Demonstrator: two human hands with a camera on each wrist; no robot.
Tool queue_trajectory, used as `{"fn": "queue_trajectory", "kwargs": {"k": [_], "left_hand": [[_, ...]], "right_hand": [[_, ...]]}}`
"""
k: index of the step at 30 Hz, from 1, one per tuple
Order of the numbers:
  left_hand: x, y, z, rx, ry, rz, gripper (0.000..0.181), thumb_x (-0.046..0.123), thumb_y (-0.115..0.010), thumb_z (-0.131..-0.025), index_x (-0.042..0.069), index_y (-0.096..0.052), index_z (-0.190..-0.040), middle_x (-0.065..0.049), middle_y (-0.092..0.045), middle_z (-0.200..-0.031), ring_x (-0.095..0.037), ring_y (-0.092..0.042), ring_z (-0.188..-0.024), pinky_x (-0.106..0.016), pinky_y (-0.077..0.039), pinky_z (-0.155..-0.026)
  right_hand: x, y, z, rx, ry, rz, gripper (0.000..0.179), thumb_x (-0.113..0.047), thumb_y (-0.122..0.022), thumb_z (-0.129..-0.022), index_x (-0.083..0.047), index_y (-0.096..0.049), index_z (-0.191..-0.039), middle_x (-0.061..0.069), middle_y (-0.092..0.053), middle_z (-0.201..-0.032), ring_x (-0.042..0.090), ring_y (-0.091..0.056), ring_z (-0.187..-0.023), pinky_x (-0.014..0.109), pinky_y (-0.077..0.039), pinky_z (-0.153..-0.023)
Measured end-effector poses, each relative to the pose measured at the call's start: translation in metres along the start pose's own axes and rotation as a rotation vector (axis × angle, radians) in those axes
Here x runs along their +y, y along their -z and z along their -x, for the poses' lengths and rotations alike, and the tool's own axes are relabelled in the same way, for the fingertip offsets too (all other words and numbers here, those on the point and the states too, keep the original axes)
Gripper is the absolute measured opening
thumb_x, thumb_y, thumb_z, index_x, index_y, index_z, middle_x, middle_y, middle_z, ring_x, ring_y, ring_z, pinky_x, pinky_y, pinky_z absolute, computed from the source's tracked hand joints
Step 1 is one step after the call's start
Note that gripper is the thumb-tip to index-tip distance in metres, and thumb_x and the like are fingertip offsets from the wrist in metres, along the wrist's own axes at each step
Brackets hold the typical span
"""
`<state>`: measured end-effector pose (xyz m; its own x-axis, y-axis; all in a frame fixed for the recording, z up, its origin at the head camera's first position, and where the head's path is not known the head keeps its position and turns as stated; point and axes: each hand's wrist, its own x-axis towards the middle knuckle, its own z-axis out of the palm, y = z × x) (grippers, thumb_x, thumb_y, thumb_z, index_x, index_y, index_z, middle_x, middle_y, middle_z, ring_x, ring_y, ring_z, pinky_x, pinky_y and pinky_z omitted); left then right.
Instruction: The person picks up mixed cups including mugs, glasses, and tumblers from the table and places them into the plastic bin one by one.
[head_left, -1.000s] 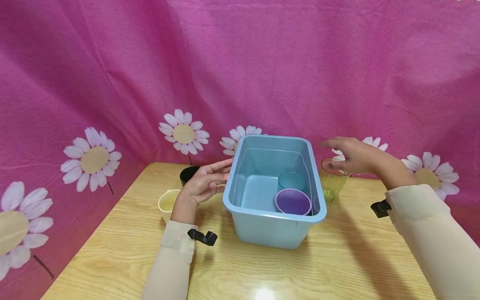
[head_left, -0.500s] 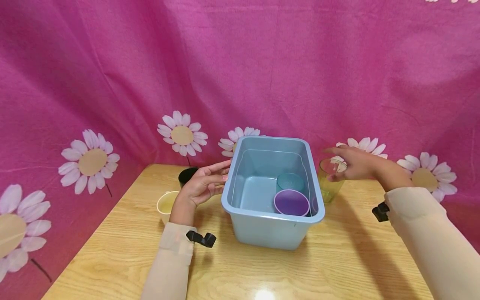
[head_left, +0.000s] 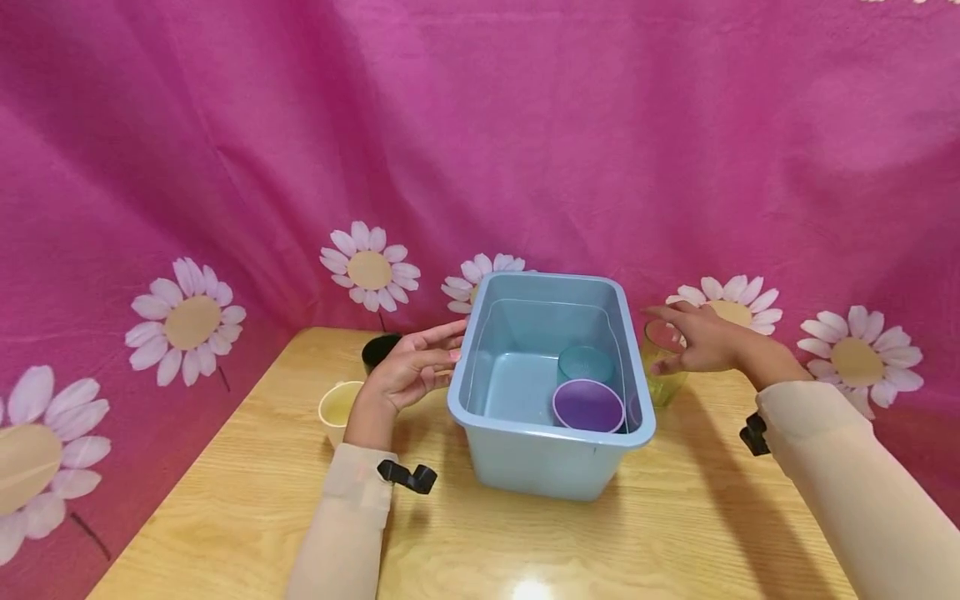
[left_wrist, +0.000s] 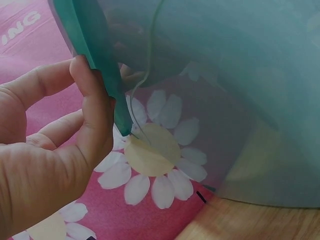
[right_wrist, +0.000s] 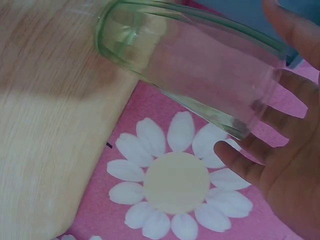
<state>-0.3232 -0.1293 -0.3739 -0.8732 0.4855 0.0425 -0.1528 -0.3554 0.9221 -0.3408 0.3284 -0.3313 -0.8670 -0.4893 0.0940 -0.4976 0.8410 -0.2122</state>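
Note:
A blue plastic tub (head_left: 480, 421) stands in the middle of the table, holding a purple cup (head_left: 588, 406) and a teal cup (head_left: 585, 364) at its right side. My left hand (head_left: 405, 371) touches the outside of the tub's left rim; in the left wrist view its fingertips meet the rim (left_wrist: 97, 55). Right of the tub stands a clear yellow-green drinking glass (head_left: 663, 385). Over its mouth is my right hand (head_left: 701, 337), fingers spread. The right wrist view has those fingers (right_wrist: 235, 160) beside the mouth of the glass (right_wrist: 200, 65), not closed round it.
A cream cup (head_left: 339, 407) stands left of my left wrist, and a black cup (head_left: 377, 352) is partly hidden behind that hand. Behind the wooden table (head_left: 480, 542) hangs a pink flowered cloth (head_left: 480, 150).
My right hand has come down a little toward the mouth of the glass, its fingers spread. The left hand stays at the tub rim.

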Motion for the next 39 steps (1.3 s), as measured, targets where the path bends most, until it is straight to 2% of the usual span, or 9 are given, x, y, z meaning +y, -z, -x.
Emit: {"fn": "queue_trajectory", "kwargs": {"k": [8,12,19,24,30,39], "left_hand": [[0.001,-0.002,0.000,0.018,0.007,-0.002,0.058,-0.007,-0.055,-0.099,0.003,-0.043,-0.154,-0.012,-0.061,-0.136,-0.018,-0.069,-0.089,-0.031,-0.058,-0.078],[0.002,-0.002,0.000,0.023,0.001,-0.005,0.058,-0.006,-0.055,-0.099,0.003,-0.044,-0.154,-0.012,-0.060,-0.136,-0.017,-0.068,-0.088,-0.031,-0.058,-0.078],[0.000,0.001,0.004,0.042,0.006,-0.004,0.057,-0.005,-0.057,-0.099,0.004,-0.045,-0.154,-0.011,-0.061,-0.135,-0.018,-0.069,-0.090,-0.031,-0.059,-0.079],[-0.003,0.001,0.006,0.041,0.009,-0.001,0.058,-0.006,-0.056,-0.099,0.003,-0.043,-0.154,-0.010,-0.062,-0.133,-0.018,-0.069,-0.090,-0.031,-0.059,-0.078],[-0.002,-0.001,0.003,0.032,-0.001,0.001,0.058,-0.006,-0.056,-0.098,0.003,-0.044,-0.154,-0.011,-0.062,-0.132,-0.017,-0.070,-0.090,-0.030,-0.059,-0.077],[0.001,-0.004,-0.002,0.018,0.003,-0.007,0.058,-0.007,-0.055,-0.098,0.003,-0.044,-0.154,-0.012,-0.061,-0.133,-0.018,-0.069,-0.087,-0.030,-0.058,-0.075]], "right_hand": [[0.003,-0.003,0.000,0.003,-0.009,0.026,0.088,-0.039,-0.087,-0.076,-0.006,-0.049,-0.148,0.030,-0.048,-0.141,0.051,-0.046,-0.127,0.068,-0.032,-0.101],[0.004,-0.003,0.001,0.005,-0.025,0.033,0.087,-0.039,-0.087,-0.076,-0.006,-0.050,-0.147,0.032,-0.046,-0.143,0.055,-0.046,-0.122,0.068,-0.037,-0.096],[0.008,-0.008,-0.002,0.023,0.004,0.010,0.077,-0.026,-0.084,-0.076,-0.005,-0.055,-0.143,0.028,-0.052,-0.137,0.046,-0.049,-0.120,0.063,-0.035,-0.097],[0.010,-0.011,-0.003,0.040,0.026,0.003,0.075,-0.026,-0.084,-0.073,-0.004,-0.058,-0.140,0.025,-0.056,-0.131,0.041,-0.050,-0.118,0.060,-0.035,-0.095],[0.014,-0.009,-0.003,0.061,0.016,-0.009,0.072,-0.025,-0.085,-0.073,-0.007,-0.059,-0.138,0.023,-0.058,-0.132,0.041,-0.049,-0.120,0.060,-0.034,-0.097],[0.019,-0.008,0.001,0.084,0.016,-0.031,0.072,-0.025,-0.085,-0.073,-0.003,-0.059,-0.136,0.023,-0.060,-0.132,0.042,-0.047,-0.127,0.062,-0.030,-0.102]]}}
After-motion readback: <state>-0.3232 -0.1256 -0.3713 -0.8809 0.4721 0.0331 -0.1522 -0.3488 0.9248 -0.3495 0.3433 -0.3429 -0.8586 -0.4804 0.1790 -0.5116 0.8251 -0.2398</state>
